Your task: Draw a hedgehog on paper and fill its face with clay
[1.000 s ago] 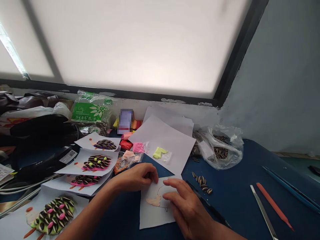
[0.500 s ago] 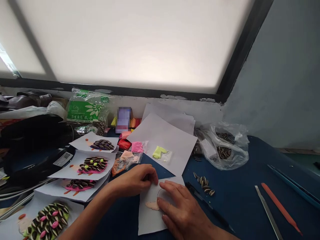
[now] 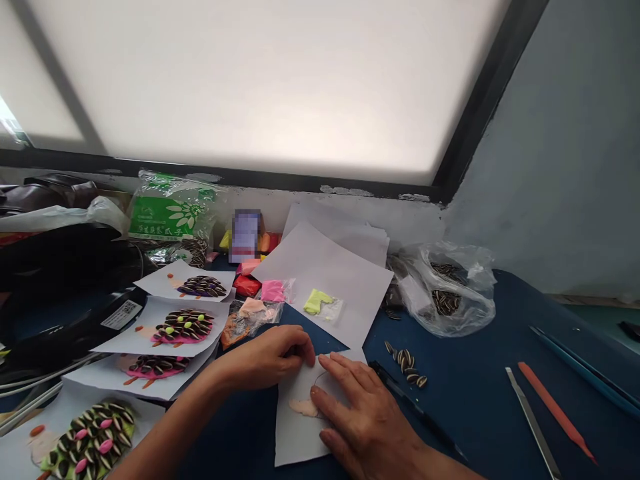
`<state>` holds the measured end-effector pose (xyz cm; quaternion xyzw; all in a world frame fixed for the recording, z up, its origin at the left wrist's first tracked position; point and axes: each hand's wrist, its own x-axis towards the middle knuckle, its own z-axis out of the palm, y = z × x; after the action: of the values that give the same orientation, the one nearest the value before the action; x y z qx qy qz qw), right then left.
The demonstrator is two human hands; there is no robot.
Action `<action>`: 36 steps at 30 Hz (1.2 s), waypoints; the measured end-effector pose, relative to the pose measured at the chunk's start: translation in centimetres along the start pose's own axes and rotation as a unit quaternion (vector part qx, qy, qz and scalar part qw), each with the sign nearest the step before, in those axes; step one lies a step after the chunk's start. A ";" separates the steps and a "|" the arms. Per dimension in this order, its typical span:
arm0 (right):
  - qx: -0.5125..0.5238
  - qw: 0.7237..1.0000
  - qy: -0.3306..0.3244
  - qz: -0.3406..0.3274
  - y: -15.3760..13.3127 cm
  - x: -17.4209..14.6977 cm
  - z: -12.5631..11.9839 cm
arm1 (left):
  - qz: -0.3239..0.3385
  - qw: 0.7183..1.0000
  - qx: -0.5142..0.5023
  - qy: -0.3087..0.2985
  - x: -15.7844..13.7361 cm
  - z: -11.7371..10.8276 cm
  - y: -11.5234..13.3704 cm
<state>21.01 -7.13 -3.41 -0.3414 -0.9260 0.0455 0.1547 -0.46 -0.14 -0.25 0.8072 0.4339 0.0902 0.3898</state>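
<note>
A white sheet of paper (image 3: 290,443) lies on the dark blue table in front of me, with a thin drawn outline and a flat peach clay shape (image 3: 303,407) on it. At the sheet's top left edge my left hand (image 3: 287,353) rests with its fingers curled in; whatever they may pinch is hidden. My right hand (image 3: 363,413) lies over the right part of the sheet, fingers stretched out and holding nothing. Its thumb touches the clay at the shape's right end, and the palm hides part of the drawing.
Right of the sheet are a black pen (image 3: 420,410), loose sunflower seeds (image 3: 406,363), a metal tool (image 3: 533,423) and a red tool (image 3: 557,410). Behind lie yellow-green clay (image 3: 317,301) on paper and a bag of seeds (image 3: 447,293). Seed-covered hedgehog pictures (image 3: 183,327) lie left.
The whole view has shifted slightly. My right thumb has moved a little up and left at the clay; my left hand stays in the same place on the sheet.
</note>
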 end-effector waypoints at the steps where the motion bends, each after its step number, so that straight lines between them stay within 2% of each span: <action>1: -0.004 1.000 0.004 -0.001 0.0 0.0 0.0 | -0.001 1.000 -0.006 -0.006 -0.1 -0.1 0.0; 8: 0.000 0.996 0.088 -0.012 0.3 -0.7 -0.3 | -0.030 0.997 -0.005 -0.072 -0.9 -1.2 0.3; 11: 0.007 0.995 0.100 -0.016 0.3 -0.7 -0.2 | -0.037 0.996 0.018 -0.083 -1.1 -1.2 0.6; 20: -0.008 1.000 0.020 -0.003 0.1 -0.1 -0.3 | -0.050 0.993 0.084 -0.069 -1.1 -0.6 1.6; 28: -0.002 0.996 0.075 -0.040 0.2 -0.4 -0.4 | -0.041 0.993 0.086 -0.067 -1.1 -0.6 1.3; 32: 0.004 0.998 0.024 -0.059 0.2 -0.1 -0.6 | -0.043 0.993 0.087 -0.069 -1.1 -0.6 1.2; 36: 0.014 0.998 -0.042 -0.044 0.2 0.0 -0.6 | -0.032 0.993 0.085 -0.071 -1.0 -0.6 1.2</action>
<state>21.33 -7.03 -2.86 -0.2963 -0.9450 0.0660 0.1219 -0.60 -1.00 1.21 0.8275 0.4372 -0.0169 0.3519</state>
